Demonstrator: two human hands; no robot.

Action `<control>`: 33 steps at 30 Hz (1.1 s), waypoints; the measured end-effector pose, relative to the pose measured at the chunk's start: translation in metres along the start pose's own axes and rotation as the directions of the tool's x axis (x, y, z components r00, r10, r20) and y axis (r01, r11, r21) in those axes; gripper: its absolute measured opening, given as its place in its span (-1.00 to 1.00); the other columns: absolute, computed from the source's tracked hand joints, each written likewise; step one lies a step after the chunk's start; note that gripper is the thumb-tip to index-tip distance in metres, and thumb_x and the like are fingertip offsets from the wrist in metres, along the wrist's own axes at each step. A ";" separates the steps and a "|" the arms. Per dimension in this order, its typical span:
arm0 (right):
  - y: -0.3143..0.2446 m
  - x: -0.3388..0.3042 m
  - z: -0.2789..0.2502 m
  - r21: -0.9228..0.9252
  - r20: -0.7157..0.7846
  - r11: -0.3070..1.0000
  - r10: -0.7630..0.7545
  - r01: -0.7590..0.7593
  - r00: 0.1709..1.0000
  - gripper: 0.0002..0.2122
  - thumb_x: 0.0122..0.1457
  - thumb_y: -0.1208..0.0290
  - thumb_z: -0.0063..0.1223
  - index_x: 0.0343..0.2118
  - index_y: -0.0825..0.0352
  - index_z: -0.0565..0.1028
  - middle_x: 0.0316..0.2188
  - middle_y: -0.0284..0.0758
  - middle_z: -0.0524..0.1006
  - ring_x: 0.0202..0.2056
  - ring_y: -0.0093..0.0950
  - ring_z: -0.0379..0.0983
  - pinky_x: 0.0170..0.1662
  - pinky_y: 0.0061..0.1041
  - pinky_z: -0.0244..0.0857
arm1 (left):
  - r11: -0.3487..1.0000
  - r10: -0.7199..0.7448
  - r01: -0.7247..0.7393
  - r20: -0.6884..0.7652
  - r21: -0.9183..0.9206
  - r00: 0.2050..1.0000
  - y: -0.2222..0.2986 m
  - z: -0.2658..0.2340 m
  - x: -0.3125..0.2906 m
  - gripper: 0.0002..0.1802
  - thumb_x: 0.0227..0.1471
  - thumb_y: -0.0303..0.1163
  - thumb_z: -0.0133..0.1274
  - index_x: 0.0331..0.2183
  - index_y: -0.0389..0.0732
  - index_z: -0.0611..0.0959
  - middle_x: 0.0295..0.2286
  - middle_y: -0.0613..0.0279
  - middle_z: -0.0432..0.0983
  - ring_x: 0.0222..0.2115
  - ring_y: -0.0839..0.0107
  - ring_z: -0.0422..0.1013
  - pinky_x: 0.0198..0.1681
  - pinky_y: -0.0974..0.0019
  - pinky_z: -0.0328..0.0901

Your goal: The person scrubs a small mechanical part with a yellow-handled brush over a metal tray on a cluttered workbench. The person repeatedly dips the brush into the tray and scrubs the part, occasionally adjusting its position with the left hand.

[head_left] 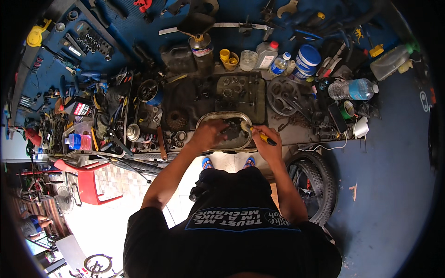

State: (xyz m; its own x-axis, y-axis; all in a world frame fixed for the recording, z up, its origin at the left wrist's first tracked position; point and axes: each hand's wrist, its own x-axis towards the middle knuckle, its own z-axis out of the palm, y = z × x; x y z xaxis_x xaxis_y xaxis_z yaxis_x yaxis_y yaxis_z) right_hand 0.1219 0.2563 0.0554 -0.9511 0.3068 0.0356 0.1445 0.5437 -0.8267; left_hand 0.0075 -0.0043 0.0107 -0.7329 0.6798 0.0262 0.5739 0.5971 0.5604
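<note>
An oval metal pan [218, 115] with a pale rim sits at the bench's front edge, and dark liquid or grime covers its inside. My right hand [269, 142] is closed round the yellow-and-black handle of a brush [265, 138]. The brush's pale bristles are over the pan's right side. Over the pan's left side is my left hand [208, 135], its fingers smeared by motion. A dark part [233, 129] lies close to those fingertips; whether they grip it cannot be made out.
A dark tray [259, 92] with rings and small parts lies behind the pan. To its right are a chainring crank [282, 96] and a water bottle [353, 89]. A cassette [177, 119] and a wooden-handled tool [161, 143] lie left. Bicycle tyres [320, 185] stand below the bench.
</note>
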 end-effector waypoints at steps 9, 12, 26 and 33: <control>-0.004 0.009 0.008 0.025 0.022 0.996 -0.086 0.086 0.996 -0.81 0.24 0.25 0.35 -0.15 0.17 0.75 -0.39 -0.41 0.70 -0.24 -0.37 0.57 0.10 -0.31 0.30 | 0.938 0.048 -0.087 0.125 0.335 0.991 0.004 0.013 -0.027 -0.44 0.20 -0.34 0.26 0.23 0.07 0.68 0.31 -0.02 0.42 0.35 -0.05 0.35 0.35 -0.05 0.35; -0.005 0.009 0.008 0.011 0.028 0.995 -0.095 0.094 0.995 -0.81 0.24 0.25 0.35 -0.15 0.16 0.75 -0.39 -0.40 0.70 -0.24 -0.38 0.57 0.09 -0.31 0.29 | 0.945 0.007 -0.056 0.151 0.323 0.988 -0.005 0.012 -0.030 -0.48 0.19 -0.43 0.19 0.20 -0.01 0.69 0.22 -0.05 0.50 0.28 -0.02 0.42 0.28 0.01 0.44; -0.001 0.007 0.011 -0.122 0.024 0.952 -0.279 0.280 0.960 -0.80 0.22 0.22 0.36 -0.18 0.18 0.76 -0.46 -0.32 0.70 -0.31 -0.30 0.57 0.00 -0.23 0.31 | 0.986 -0.050 0.033 0.098 0.166 0.994 -0.015 0.016 -0.020 -0.67 0.24 -0.51 0.02 0.02 -0.24 0.68 0.02 -0.23 0.59 0.08 -0.20 0.55 0.11 -0.08 0.52; 0.001 0.010 0.016 -0.220 0.072 0.915 -0.331 0.338 0.941 -0.83 0.18 0.23 0.39 -0.25 0.17 0.74 -0.47 -0.37 0.69 -0.33 -0.30 0.59 -0.04 -0.23 0.37 | 1.000 0.027 -0.028 0.054 0.012 0.998 -0.017 0.011 -0.016 -0.64 0.23 -0.56 0.03 0.03 -0.29 0.69 -0.05 -0.26 0.59 0.01 -0.23 0.56 0.07 -0.07 0.49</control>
State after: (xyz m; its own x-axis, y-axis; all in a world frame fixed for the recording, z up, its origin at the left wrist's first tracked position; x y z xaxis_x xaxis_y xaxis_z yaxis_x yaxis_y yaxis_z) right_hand 0.1085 0.2479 0.0459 -0.9624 0.0529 0.2665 -0.1294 0.7734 -0.6206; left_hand 0.0134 -0.0200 -0.0083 -0.6965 0.7176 -0.0030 0.5986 0.5832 0.5491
